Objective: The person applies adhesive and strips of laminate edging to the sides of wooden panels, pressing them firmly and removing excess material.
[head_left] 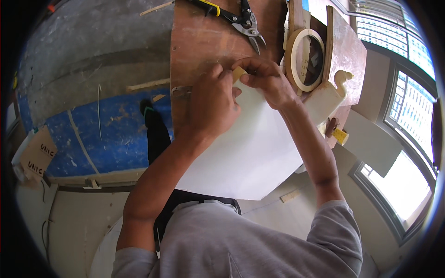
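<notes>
A small tan piece of masking tape (238, 74) is held between my two hands at the far end of a white sheet (245, 153). My right hand (269, 83) pinches its right side between thumb and fingers. My left hand (214, 104) is closed at its left side, back of the hand up, with the fingertips partly hidden. The sheet slopes down toward my body, over the near part of a brown wooden board (199, 46). A large roll of masking tape (293, 60) stands on edge just right of my right hand.
Snips (248, 28) with black and yellow handles lie at the board's far end. A metal blade-like piece (181, 90) sits by its left edge. An off-white plastic container (327, 99) and a yellow object (340, 136) are on the right. Blue sheeting (116, 125) covers floor at left.
</notes>
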Demonstrator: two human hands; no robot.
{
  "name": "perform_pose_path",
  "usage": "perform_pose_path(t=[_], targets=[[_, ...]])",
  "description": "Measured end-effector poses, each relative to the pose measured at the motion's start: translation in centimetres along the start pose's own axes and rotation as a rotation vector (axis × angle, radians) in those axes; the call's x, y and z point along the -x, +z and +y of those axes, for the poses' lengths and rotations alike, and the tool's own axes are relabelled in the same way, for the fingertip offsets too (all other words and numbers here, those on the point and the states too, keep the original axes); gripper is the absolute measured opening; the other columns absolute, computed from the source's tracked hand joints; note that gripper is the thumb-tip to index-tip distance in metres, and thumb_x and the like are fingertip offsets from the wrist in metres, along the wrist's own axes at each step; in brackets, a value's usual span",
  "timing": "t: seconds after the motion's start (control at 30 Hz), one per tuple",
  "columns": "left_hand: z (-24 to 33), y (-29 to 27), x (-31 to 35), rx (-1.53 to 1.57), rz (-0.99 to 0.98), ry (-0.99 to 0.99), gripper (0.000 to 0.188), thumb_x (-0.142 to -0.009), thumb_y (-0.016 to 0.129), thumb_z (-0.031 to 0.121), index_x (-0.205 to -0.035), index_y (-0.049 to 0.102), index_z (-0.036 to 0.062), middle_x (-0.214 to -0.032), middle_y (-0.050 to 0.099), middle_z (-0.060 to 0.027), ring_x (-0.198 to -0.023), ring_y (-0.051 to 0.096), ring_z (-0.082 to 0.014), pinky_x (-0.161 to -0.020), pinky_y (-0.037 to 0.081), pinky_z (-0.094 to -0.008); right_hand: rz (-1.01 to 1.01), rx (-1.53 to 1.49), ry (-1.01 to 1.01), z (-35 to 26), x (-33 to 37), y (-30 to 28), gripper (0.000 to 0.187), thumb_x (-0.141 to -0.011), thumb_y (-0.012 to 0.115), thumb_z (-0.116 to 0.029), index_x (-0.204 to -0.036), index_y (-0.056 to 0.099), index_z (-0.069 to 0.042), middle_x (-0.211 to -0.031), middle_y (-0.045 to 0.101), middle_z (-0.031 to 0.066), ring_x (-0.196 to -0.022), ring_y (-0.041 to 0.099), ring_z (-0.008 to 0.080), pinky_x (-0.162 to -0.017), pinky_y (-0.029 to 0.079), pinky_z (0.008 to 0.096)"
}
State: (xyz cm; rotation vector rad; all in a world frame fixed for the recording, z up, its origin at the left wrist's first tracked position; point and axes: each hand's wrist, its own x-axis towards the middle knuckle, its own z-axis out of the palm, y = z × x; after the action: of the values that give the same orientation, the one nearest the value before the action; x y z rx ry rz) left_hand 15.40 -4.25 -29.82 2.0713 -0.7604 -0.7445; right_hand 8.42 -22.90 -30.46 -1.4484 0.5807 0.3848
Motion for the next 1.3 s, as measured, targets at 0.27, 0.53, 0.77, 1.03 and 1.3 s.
perform_pose_path(t=[0.27, 0.53, 0.77, 1.03, 1.3], targets=[[-0.2, 0.4, 0.2, -0.014, 0.074, 0.055, 0.028, -0.088, 0.074, 0.004, -0.114, 0.067, -0.0033, -0.103, 0.062, -0.0166, -0.097, 0.064, -0.0379, -0.081, 0.052, -0.0474, -0.041, -0.045, -0.024, 0.4, 0.0, -0.2, 0.035, -0.092, 0.071, -0.01, -0.125, 0.067, 0.002, -0.117, 0.069, 0.0053, -0.11, 0.061, 0.0145, -0.099, 0.046, 0.0312], [-1.3, 0.5, -0.3, 0.188, 0.098, 0.075, 0.031, -0.085, 0.078, -0.001, -0.114, 0.07, -0.0019, -0.104, 0.065, -0.0169, -0.093, 0.066, -0.0364, -0.082, 0.053, -0.0424, -0.031, -0.009, -0.035, 0.1, 0.1, -0.1, 0.033, -0.091, 0.067, -0.01, -0.121, 0.068, 0.003, -0.109, 0.068, 0.0058, -0.107, 0.06, 0.0141, -0.098, 0.047, 0.032], [-1.1, 0.1, -0.3, 0.308, 0.039, -0.161, 0.037, -0.082, 0.084, 0.008, -0.117, 0.073, 0.0012, -0.096, 0.071, -0.0084, -0.08, 0.068, -0.0192, -0.075, 0.054, -0.0334, -0.085, 0.033, -0.065, -0.1, -0.1, -0.6, 0.048, -0.091, 0.069, -0.014, -0.134, 0.06, 0.006, -0.117, 0.067, 0.0094, -0.11, 0.061, 0.0178, -0.1, 0.047, 0.0325], [-0.3, -0.2, 0.3, 0.32, 0.076, -0.192, 0.031, -0.083, 0.084, 0.013, -0.112, 0.074, 0.0045, -0.084, 0.072, -0.0028, -0.073, 0.066, -0.0147, -0.07, 0.054, -0.0315, -0.037, -0.003, -0.075, -0.2, 0.6, -0.1, 0.069, -0.092, 0.077, -0.021, -0.15, 0.048, 0.0, -0.123, 0.07, 0.0164, -0.114, 0.066, 0.0224, -0.1, 0.05, 0.0352], [-0.4, 0.5, 0.2, 0.283, 0.169, -0.17, 0.02, -0.092, 0.078, 0.017, -0.108, 0.075, 0.0052, -0.08, 0.071, -0.0023, -0.07, 0.064, -0.0137, -0.067, 0.052, -0.0311, 0.519, 0.677, -0.125, -0.2, 1.1, 6.2, 0.054, -0.096, 0.062, -0.025, -0.145, 0.044, -0.013, -0.118, 0.072, 0.0245, -0.103, 0.07, 0.0468, -0.091, 0.052, 0.0545]])
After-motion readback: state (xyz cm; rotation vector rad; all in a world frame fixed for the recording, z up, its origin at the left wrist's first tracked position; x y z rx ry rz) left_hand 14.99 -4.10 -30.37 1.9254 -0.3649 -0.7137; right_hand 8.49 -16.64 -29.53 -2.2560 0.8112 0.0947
